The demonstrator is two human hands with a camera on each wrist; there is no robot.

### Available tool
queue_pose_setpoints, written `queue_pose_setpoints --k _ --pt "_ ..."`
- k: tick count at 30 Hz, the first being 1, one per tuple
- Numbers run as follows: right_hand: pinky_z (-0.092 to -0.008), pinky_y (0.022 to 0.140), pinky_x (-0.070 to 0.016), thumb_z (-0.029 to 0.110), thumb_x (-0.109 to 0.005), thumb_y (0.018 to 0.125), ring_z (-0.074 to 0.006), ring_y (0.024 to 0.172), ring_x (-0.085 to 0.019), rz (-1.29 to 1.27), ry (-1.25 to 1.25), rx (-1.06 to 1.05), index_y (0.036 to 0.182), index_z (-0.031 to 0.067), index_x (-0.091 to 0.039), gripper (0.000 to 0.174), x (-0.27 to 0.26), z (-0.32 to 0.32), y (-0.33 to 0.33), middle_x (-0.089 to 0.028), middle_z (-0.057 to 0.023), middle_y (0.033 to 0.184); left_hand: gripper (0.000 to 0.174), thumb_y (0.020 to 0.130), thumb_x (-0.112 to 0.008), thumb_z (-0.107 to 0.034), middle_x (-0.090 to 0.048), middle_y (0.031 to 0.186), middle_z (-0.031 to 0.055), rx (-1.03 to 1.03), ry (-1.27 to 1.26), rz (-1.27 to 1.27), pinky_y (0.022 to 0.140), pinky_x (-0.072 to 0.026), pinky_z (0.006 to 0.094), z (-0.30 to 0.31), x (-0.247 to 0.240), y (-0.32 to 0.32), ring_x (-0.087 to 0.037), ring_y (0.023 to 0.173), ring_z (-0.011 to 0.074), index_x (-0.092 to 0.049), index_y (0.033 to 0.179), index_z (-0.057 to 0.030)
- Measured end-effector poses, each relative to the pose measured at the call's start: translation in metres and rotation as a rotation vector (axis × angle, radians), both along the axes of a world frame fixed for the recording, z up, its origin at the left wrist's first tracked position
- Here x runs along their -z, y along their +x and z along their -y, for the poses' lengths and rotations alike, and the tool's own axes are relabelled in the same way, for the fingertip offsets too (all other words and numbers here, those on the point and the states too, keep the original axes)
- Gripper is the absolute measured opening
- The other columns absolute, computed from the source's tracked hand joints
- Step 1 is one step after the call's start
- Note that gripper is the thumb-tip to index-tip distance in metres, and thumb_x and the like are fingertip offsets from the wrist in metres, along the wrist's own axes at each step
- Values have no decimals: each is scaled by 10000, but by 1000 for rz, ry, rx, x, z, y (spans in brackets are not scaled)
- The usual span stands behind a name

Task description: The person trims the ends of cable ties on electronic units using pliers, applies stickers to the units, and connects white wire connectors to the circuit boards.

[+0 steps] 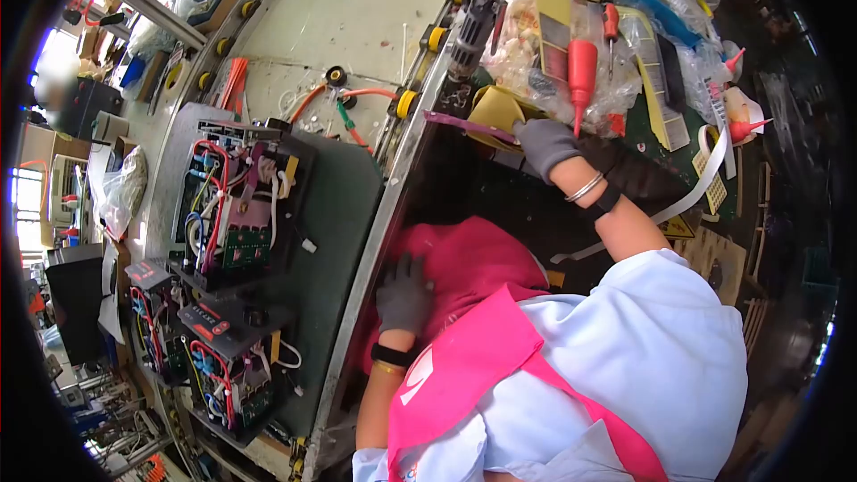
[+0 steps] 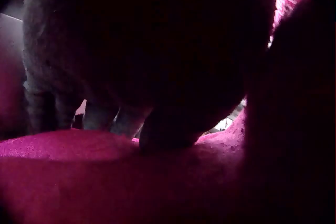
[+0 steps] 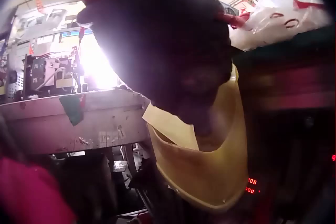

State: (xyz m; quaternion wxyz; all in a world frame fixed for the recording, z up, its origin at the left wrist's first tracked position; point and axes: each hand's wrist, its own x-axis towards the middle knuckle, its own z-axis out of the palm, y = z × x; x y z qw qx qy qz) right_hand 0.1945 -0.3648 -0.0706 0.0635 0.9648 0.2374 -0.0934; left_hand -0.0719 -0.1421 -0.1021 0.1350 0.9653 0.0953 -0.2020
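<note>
My right hand point(image 1: 546, 147), in a grey glove, is at a yellow bin point(image 1: 496, 112) beside the conveyor. In the right wrist view its dark fingers point down into the mouth of this bin point(image 3: 210, 171), next to a pale yellow flap point(image 3: 170, 127). The fingertips are hidden in shadow, so I cannot tell what they hold. A purple strip point(image 1: 464, 122) runs along the bin's near side up to the fingers. Also gloved in grey, my left hand point(image 1: 404, 295) rests on the pink apron point(image 1: 473, 259) over the lap, its fingers extended.
Open electronic units with wiring point(image 1: 234, 205) stand on the conveyor to the left, behind its metal rail point(image 1: 357, 303). A power screwdriver point(image 1: 473, 36) hangs near the bin. Red bottle point(image 1: 582, 71), red-handled screwdriver point(image 1: 611, 27) and plastic bags crowd the right-hand bench.
</note>
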Motion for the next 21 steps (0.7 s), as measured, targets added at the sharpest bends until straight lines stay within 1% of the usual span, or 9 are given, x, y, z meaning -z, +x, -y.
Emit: queue_pose_setpoints --k 3,4,7,10,13,14,17,18,21 --pt "-456 718 -544 137 -515 886 -363 880 -686 -185 -165 -62 1060 79 -669 239 3 -4 6 -691 -192 934 548 852 -625 -317 -446 1432 106 19 3 52 913 -495 501 -2 6 -6 -497 1239 385 -469 1355 -166" --pt "-454 742 -541 141 -514 886 -373 905 -680 -235 -205 -56 1012 76 -685 222 -2 -4 3 -684 -206 965 547 853 -623 -317 -446 1432 108 24 6 71 916 -493 500 -3 8 -7 -497 1239 384 -469 1356 -166" --pt "-465 748 -538 167 -521 891 -381 888 -678 -219 -164 -81 1081 96 -660 245 13 2 12 -682 -209 958 551 860 -617 -317 -448 1428 112 -1 -27 61 920 -491 498 -4 6 -7 -505 1229 377 -461 1364 -160" --pt "-482 740 -536 199 -523 903 -384 859 -678 -165 -40 -25 1145 117 -622 274 -14 -5 4 -682 -207 936 554 865 -613 -322 -445 1428 115 14 9 70 915 -493 496 -4 11 -10 -516 1214 369 -453 1368 -154" --pt "-476 733 -547 235 -500 917 -348 891 -688 -131 -15 15 1108 107 -638 267 -38 -17 -5 -694 -177 958 564 869 -611 -330 -434 1437 118 22 0 36 908 -494 497 -4 8 -8 -520 1203 366 -440 1375 -147" --pt "-460 728 -551 224 -501 910 -348 888 -691 -64 -21 22 1078 88 -671 275 -47 -22 -10 -697 -177 967 571 864 -617 -335 -430 1437 120 21 -13 29 895 -497 497 -5 8 -7 -528 1189 363 -437 1372 -145" --pt "-446 719 -553 212 -530 889 -345 872 -699 -84 -160 93 1025 75 -713 266 -25 -25 0 -711 -161 957 579 857 -624 -335 -431 1434 119 28 -23 36 880 -502 493 -6 9 -7 -537 1170 361 -434 1370 -143" --pt "-447 714 -552 190 -564 862 -334 872 -705 -112 -158 30 983 69 -742 247 -14 -24 6 -720 -155 956 575 852 -628 -335 -437 1427 117 42 -9 88 863 -507 499 -7 13 -9 -541 1161 361 -438 1360 -140" --pt "-450 710 -550 178 -584 846 -327 878 -707 -173 -251 -35 989 78 -746 238 5 -25 16 -723 -154 953 577 857 -625 -348 -442 1421 115 33 6 70 852 -508 509 -6 16 -11 -534 1172 363 -435 1360 -135"
